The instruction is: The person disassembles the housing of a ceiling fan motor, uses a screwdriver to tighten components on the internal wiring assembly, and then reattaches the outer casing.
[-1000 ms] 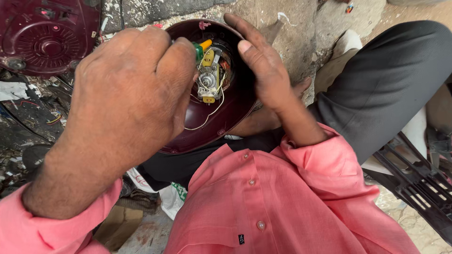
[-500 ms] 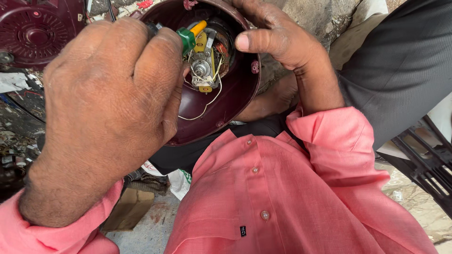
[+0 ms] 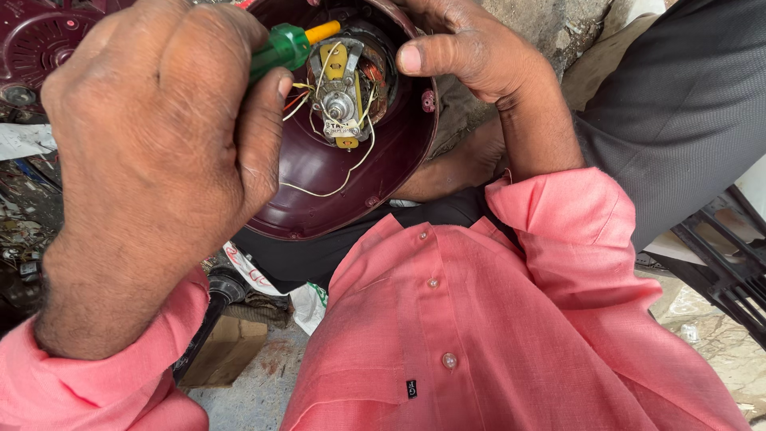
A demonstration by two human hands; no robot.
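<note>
From the head view, the left hand is closed around a green-and-yellow plastic-handled screwdriver, its tip at the small wired metal motor. The motor sits inside a maroon rounded plastic housing, gripped at its far rim by the right hand. Below both hands lie grey concrete ground, a cardboard box and a black grille.

motor inside housing, screwdriver at its left, another housing far left
</note>
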